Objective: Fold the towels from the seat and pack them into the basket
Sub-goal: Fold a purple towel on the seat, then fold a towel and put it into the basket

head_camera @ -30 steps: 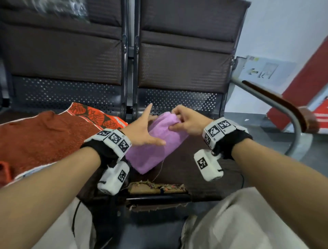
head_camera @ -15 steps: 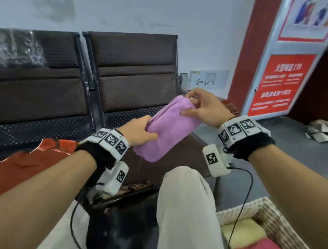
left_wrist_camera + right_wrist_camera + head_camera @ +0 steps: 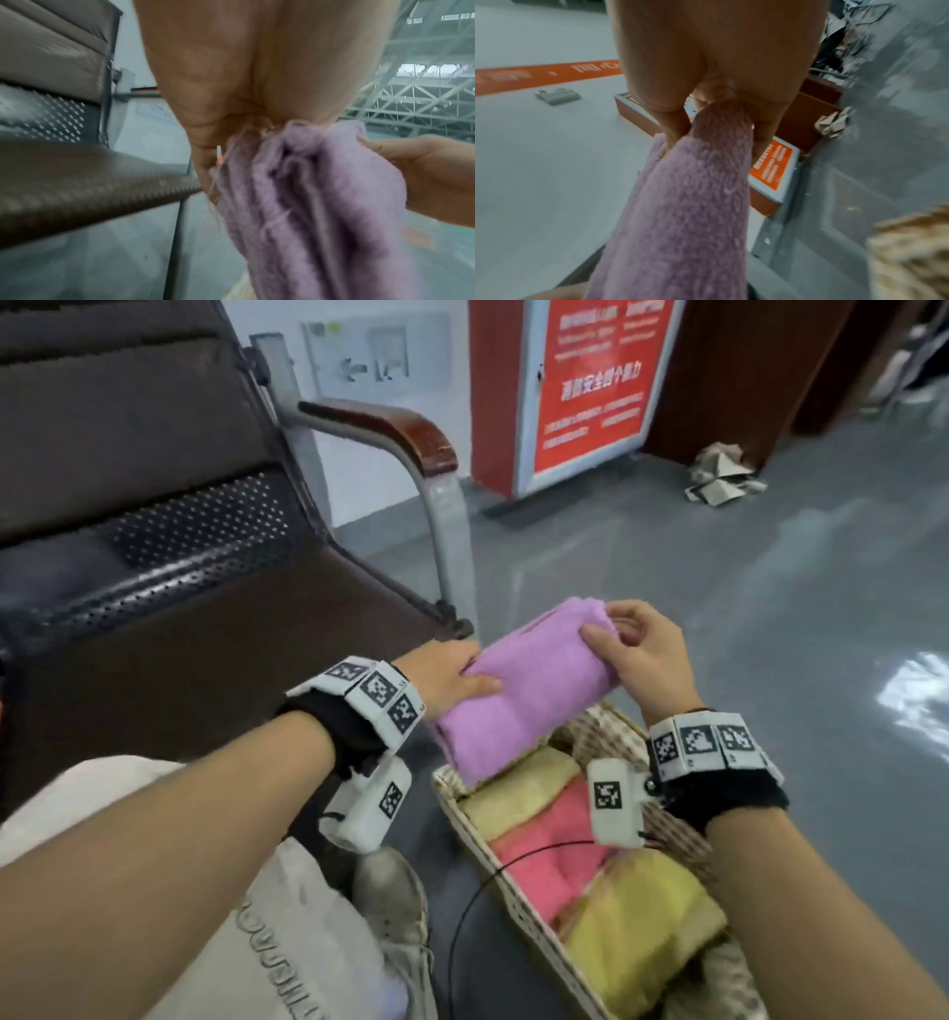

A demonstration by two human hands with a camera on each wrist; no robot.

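Both hands, left hand (image 3: 452,677) and right hand (image 3: 637,649), pinched opposite ends of the folded purple towel (image 3: 518,690), held lengthwise just above the basket (image 3: 518,906) and its far end.

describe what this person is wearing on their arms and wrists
Both forearms are bare, with no sleeves. Each wrist carries a black fuzzy wristband topped by a white band of square black-and-white fiducial tags. Under each wrist hangs a white rounded camera pod bearing one more tag. A thin black cable loops down from the right pod. No gloves or rings show.
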